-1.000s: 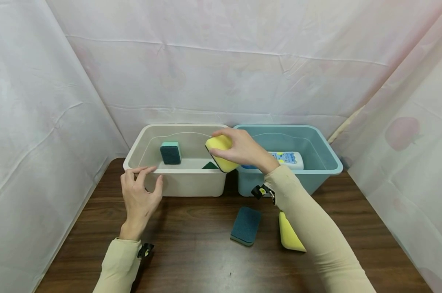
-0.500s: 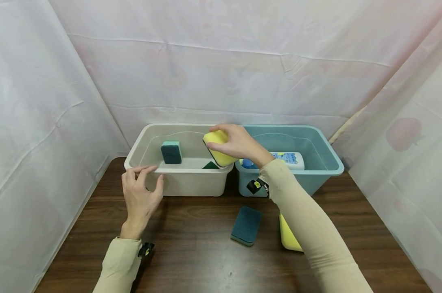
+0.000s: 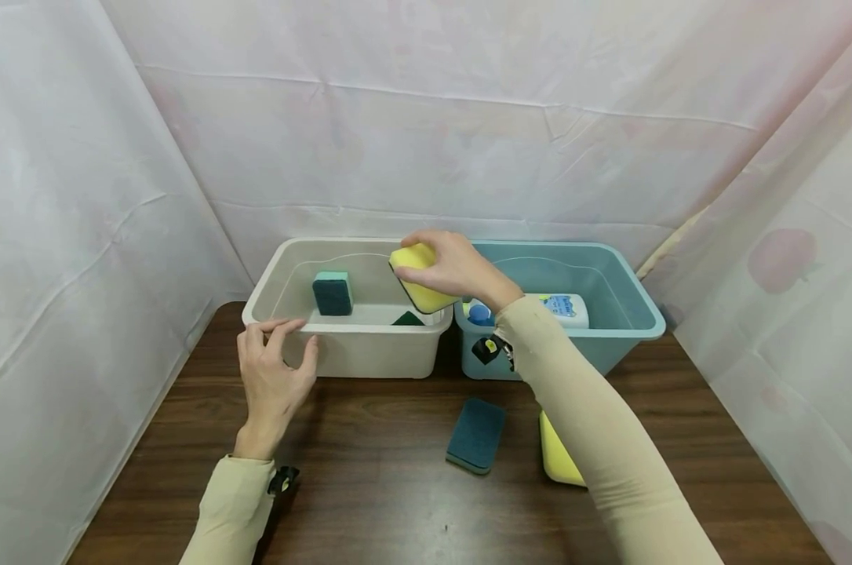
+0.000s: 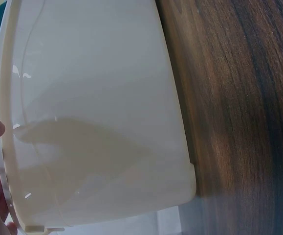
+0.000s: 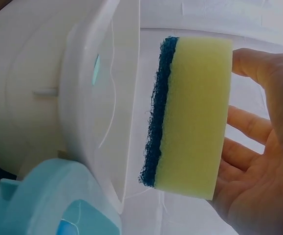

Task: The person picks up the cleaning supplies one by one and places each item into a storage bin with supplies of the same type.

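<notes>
A person in cream sleeves works at a dark wooden table (image 3: 369,502), where 2 plastic bins stand side by side. The right hand (image 3: 461,269) pinches a yellow sponge (image 5: 195,117) between thumb and fingers, holding it tilted above the right end of the cream bin (image 3: 369,355). The sponge's dark scouring layer faces left, and the right wrist view shows it clear of the bin's walls. The left hand (image 3: 274,380) rests loose fingertips on the near rim, by that bin's left corner, its thumb spread apart rather than clenched.

Inside the cream bin, a green sponge (image 3: 333,294) stands on edge toward the left; a dark green corner of something (image 3: 408,319), mostly hidden, shows farther right behind the near rim. To the right, the blue bin (image 3: 609,345) holds a white bottle (image 3: 571,309) lying down, with a blue label.

On the table nearer the viewer, a dark teal sponge (image 3: 476,434) lies flat. To its right, a yellow block (image 3: 560,455) is partly covered by the right sleeve
</notes>
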Motion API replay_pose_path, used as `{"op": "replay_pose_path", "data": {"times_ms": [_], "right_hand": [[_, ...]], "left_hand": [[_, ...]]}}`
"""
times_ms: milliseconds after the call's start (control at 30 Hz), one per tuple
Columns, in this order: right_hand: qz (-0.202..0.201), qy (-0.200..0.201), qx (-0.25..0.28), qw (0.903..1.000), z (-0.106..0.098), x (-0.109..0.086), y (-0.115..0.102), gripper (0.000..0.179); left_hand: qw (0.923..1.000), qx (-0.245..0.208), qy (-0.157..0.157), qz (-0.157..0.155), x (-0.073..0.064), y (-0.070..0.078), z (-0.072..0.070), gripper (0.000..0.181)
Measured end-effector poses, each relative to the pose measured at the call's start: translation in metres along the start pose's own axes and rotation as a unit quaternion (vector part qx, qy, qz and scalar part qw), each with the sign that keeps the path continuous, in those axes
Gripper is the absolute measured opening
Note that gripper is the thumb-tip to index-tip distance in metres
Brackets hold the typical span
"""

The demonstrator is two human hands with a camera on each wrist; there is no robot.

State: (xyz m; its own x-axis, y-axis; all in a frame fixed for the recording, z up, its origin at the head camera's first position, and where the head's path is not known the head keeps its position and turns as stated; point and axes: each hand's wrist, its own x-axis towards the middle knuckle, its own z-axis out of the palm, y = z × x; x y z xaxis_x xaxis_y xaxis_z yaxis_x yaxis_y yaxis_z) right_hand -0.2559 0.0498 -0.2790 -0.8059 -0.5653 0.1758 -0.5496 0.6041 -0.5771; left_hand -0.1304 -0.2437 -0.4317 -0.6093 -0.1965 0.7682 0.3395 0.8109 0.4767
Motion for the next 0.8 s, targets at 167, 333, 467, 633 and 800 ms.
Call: {"op": "replay_pose_path", "data": {"times_ms": [167, 333, 467, 633, 800], "right_hand": [[0.011, -0.01, 0.005, 0.9999, -0.002, 0.007, 0.001, 0.06], [0.026, -0.02, 0.008, 0.9994, -0.002, 0.011, 0.005, 0.06], [0.028, -0.029, 0.001, 0.9992, -0.002, 0.013, 0.005, 0.061], [0.024, -0.025, -0.003, 0.9994, -0.002, 0.019, 0.001, 0.062], [0.016, -0.03, -0.017, 0.9993, -0.002, 0.026, -0.004, 0.062]], "left_hand": [[1.0, -0.002, 0.005, -0.001, 0.0, 0.0, 0.001, 0.031], [1.0, 0.0, -0.005, -0.004, -0.001, 0.001, 0.001, 0.032], [0.9999, 0.002, -0.011, 0.001, -0.001, 0.002, -0.001, 0.033], [0.9999, 0.001, -0.008, 0.007, 0.001, 0.001, -0.002, 0.033], [0.9999, 0.002, -0.011, 0.001, 0.001, 0.001, -0.003, 0.033]]}}
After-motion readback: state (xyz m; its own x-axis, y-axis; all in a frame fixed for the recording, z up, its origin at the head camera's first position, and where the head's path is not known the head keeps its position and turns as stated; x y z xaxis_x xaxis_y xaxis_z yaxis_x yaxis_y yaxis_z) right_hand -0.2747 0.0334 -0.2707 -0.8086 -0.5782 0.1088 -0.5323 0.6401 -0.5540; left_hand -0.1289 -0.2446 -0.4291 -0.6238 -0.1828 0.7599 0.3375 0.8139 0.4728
